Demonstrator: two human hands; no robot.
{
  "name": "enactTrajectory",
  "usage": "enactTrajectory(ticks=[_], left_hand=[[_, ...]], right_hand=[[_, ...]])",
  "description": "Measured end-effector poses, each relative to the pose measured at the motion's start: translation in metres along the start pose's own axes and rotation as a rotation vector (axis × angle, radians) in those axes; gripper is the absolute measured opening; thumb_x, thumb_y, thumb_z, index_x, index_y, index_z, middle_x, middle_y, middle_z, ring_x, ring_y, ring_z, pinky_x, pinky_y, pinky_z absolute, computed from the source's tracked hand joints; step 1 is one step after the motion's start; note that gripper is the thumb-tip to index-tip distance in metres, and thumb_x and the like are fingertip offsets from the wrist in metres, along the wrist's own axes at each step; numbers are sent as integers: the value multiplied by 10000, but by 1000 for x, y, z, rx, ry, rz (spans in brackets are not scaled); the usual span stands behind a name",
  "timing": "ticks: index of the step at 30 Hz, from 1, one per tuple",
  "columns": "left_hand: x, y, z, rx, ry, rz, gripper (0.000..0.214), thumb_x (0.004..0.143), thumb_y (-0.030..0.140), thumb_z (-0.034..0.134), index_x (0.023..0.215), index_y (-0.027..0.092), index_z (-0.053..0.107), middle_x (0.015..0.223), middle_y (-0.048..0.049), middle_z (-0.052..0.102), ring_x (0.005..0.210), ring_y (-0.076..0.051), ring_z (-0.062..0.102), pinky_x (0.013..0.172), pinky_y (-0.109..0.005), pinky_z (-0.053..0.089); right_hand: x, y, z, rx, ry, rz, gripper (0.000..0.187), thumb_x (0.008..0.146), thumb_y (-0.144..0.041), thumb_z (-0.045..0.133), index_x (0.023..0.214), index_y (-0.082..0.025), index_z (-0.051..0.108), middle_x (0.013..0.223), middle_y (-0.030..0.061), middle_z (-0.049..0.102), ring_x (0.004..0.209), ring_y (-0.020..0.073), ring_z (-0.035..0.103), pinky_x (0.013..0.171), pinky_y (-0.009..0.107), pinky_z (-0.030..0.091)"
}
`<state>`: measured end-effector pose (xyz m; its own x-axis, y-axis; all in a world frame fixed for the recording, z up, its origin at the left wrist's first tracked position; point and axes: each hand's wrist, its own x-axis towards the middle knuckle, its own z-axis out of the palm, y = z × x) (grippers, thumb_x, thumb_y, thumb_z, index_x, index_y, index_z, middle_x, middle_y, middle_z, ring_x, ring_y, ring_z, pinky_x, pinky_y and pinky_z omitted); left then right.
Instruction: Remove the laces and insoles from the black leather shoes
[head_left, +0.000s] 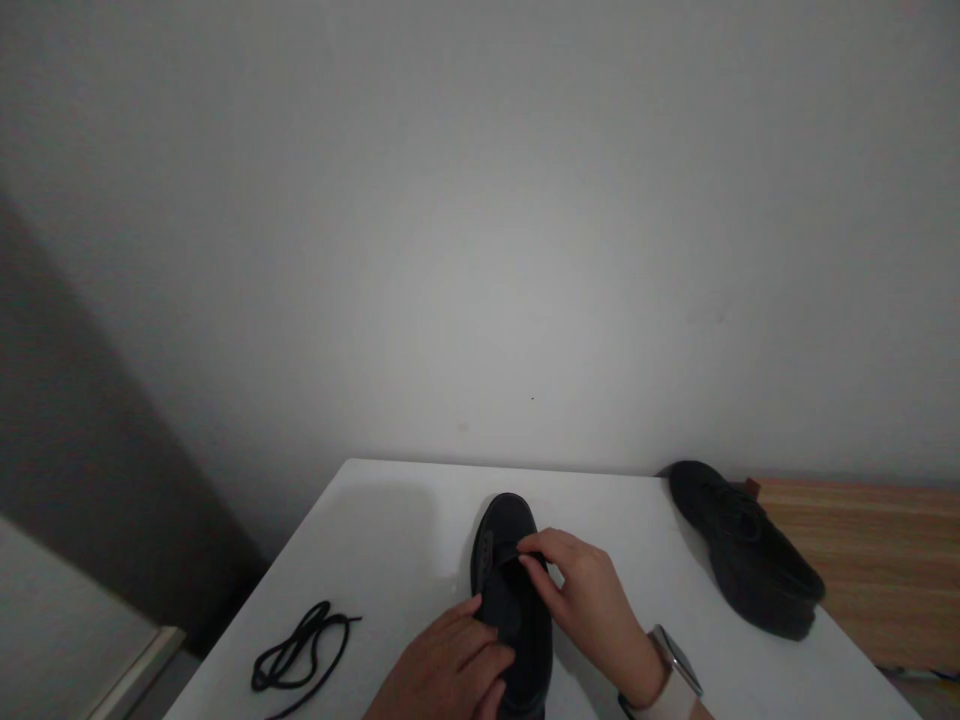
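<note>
A black shoe [507, 516] lies on the white tabletop with its toe pointing toward the wall. No lace shows in its eyelets along the left side. My left hand [448, 664] is closed on the shoe's left edge near the opening, its fingers curled over the rim. From the right, my right hand [589, 592] pinches the shoe's tongue [510, 553] between thumb and forefinger. A loose black shoelace [304, 645] rests in loops to the left of my hands. The shoe's heel is partly cut off by the lower frame edge.
A second black shoe [739, 545], with a lace in it, stands at the right of the white table [390, 510]. Beyond it is a wood-grain surface [885, 560]. A grey wall [510, 280] rises behind the table. My right wrist wears a watch [676, 660].
</note>
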<state>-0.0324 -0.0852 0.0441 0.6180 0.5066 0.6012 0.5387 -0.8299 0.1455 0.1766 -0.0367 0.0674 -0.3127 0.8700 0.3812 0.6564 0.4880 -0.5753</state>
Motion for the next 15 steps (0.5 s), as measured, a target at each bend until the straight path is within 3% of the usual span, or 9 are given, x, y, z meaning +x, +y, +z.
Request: enactTrajectory(ticks=[5, 9, 15], left_hand=[[-13, -2, 25, 25, 83, 62, 384, 1049, 381, 352, 880, 210, 651, 695, 9, 682, 698, -123, 716, 1043, -274, 518], [-17, -1, 25, 21, 89, 40, 306, 1045, 271, 386, 884, 205, 637, 701, 15, 654, 681, -102, 691, 1082, -287, 486], [-17, 0, 23, -13, 44, 7, 256, 1027, 206, 416, 892, 212, 633, 710, 19, 652, 701, -99, 683, 1098, -305, 472]], right_hand=[[17, 11, 10, 191, 124, 101, 148, 915, -251, 568, 921, -216, 712, 860, 42, 750, 730, 208, 674, 661, 299, 494], [28, 20, 21, 267, 186, 179, 172, 908, -308, 575, 895, -191, 701, 796, 46, 720, 661, 196, 632, 585, 283, 456], [33, 42, 41, 397, 278, 287, 273, 872, -412, 595, 875, -165, 713, 759, 50, 691, 674, 204, 612, 592, 296, 455]])
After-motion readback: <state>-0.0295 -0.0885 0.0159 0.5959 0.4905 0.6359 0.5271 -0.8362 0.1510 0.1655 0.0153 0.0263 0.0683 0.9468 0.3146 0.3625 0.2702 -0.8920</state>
